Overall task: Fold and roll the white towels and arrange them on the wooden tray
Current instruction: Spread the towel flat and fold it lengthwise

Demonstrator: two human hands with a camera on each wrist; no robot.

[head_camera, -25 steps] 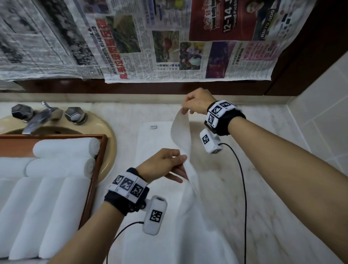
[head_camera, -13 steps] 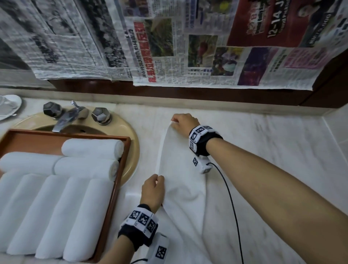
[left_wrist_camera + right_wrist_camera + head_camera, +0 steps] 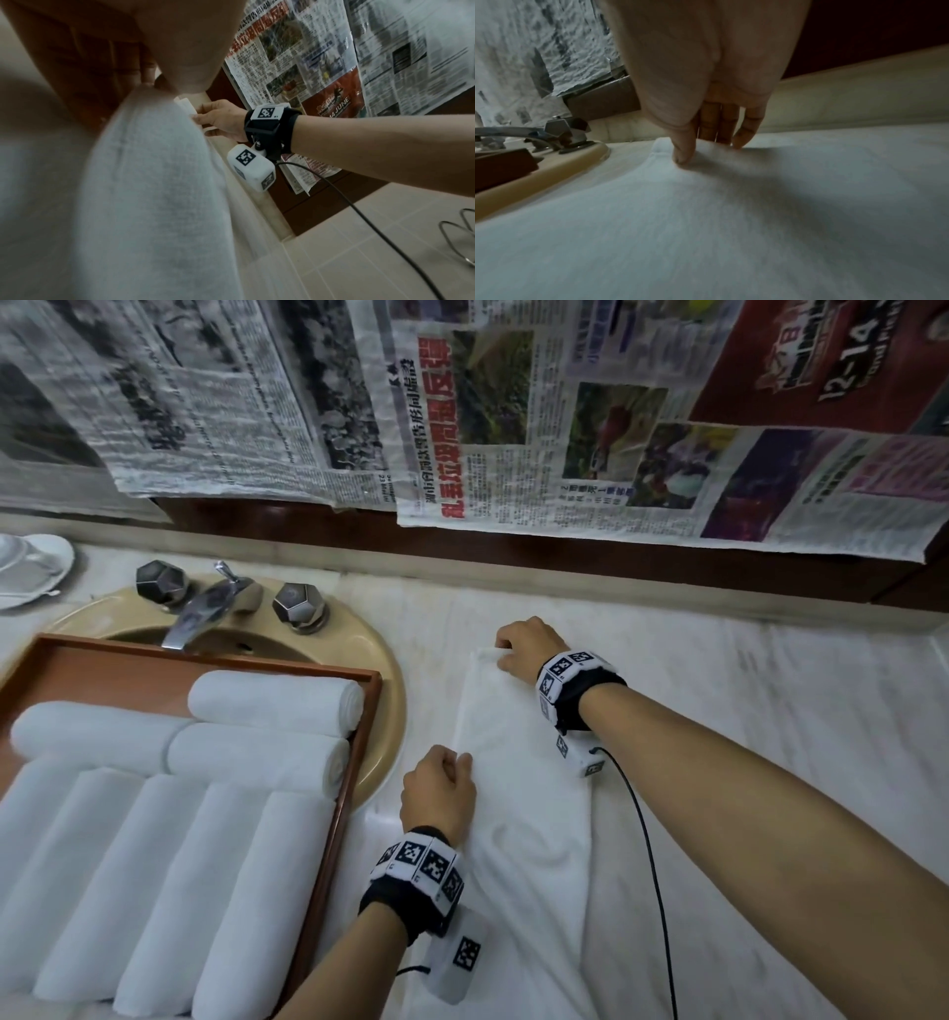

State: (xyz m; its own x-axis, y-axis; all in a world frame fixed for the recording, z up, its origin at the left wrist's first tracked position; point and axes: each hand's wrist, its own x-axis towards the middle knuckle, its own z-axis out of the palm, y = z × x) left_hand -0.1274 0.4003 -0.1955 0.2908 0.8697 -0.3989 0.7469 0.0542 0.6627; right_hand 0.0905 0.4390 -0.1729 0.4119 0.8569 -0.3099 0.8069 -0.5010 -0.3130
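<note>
Wooden tray [image 3: 328, 839] at left, rolled towels [image 3: 169, 880] inside. White towel [image 3: 518, 793] flat on desk [image 3: 770, 690]: left hand [image 3: 439, 793] pinches its near-left edge, right hand [image 3: 529, 644] pinches its far corner.

I can't see the left hand [image 3: 438, 791] fingertips; they curl under onto the towel [image 3: 524, 793]. Its near end runs off the frame below that hand. Left of it, the tray [image 3: 328, 845] is cropped.
</note>
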